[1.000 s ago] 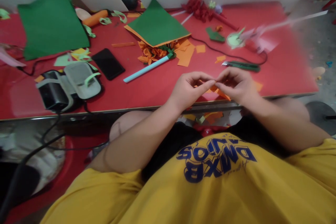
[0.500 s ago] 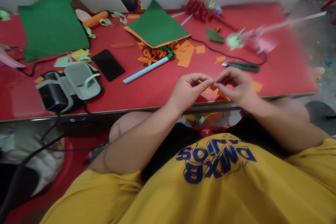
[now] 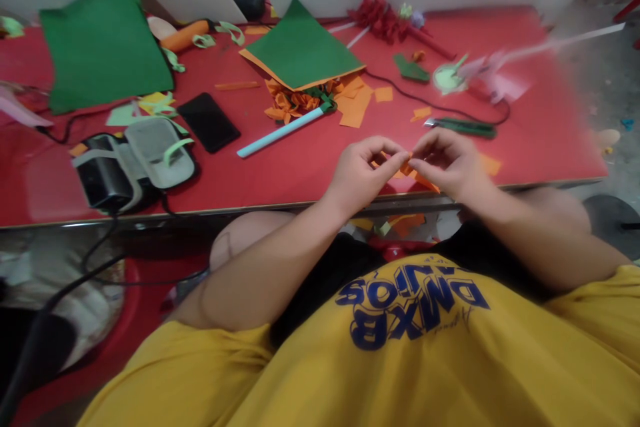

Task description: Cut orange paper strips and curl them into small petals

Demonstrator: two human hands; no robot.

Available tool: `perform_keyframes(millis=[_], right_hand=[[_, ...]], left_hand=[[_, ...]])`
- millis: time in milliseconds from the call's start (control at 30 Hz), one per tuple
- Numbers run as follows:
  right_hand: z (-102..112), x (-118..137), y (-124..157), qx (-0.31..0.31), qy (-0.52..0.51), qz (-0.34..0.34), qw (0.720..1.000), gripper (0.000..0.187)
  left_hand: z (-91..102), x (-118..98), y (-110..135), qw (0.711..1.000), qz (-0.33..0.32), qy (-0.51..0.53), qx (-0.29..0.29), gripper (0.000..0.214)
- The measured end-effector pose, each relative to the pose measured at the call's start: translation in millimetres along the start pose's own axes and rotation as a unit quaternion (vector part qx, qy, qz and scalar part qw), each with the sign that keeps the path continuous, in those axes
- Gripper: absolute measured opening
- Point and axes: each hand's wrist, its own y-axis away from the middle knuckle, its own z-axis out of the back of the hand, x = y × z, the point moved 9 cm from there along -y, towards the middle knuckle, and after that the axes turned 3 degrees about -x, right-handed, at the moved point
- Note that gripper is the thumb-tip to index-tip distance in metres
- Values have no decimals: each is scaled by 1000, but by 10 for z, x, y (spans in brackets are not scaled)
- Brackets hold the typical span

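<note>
My left hand (image 3: 367, 163) and my right hand (image 3: 447, 159) meet fingertip to fingertip above the front edge of the red table (image 3: 280, 187). Both pinch a small piece of orange paper (image 3: 409, 163), mostly hidden by the fingers. Below them, more orange paper scraps (image 3: 426, 182) lie near the edge. Beyond my right hand rests a green utility knife (image 3: 463, 127). Left of my left hand, a light blue paper stick (image 3: 283, 132) with a green end lies beside a heap of curled orange paper pieces (image 3: 293, 101).
Green and orange sheets (image 3: 303, 47) cover part of the heap. A black phone (image 3: 209, 122) and an open case (image 3: 165, 153) sit to the left, near a large green sheet (image 3: 105, 47). Red paper flowers (image 3: 377, 13) lie at the back; a pink glue gun (image 3: 487, 73) is at right.
Both hands stay nearly in place, still pinching the orange paper, with only slight finger movement. The table view has shifted very slightly.
</note>
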Motion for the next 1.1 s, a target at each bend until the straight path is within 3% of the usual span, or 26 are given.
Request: perform_keyframes(millis=[133, 267, 467, 667, 767, 900, 1100], right_hand=[[-15, -98, -16, -4, -44, -23, 999, 59], [-7, -163, -49, -4, -58, -22, 998, 52], [83, -88, -51, -35, -36, 14, 999, 32], [66, -60, -40, -14, 16, 9, 1000, 33], [104, -107, -81, -22, -29, -12, 999, 38], [48, -205, -97, 18, -42, -68, 997, 48], [59, -212, -90, 16, -21, -77, 997, 39]], left_hand=[[-25, -11, 5, 1000, -6, -13, 7, 42], [-45, 2, -3, 1000, 6, -4, 29, 39], [-33, 1, -8, 1000, 4, 9, 29, 32], [-44, 31, -24, 999, 12, 15, 40, 31], [13, 54, -74, 999, 13, 33, 18, 31], [69, 165, -103, 996, 33, 79, -30, 34], [2, 203, -88, 994, 41, 99, -22, 33]])
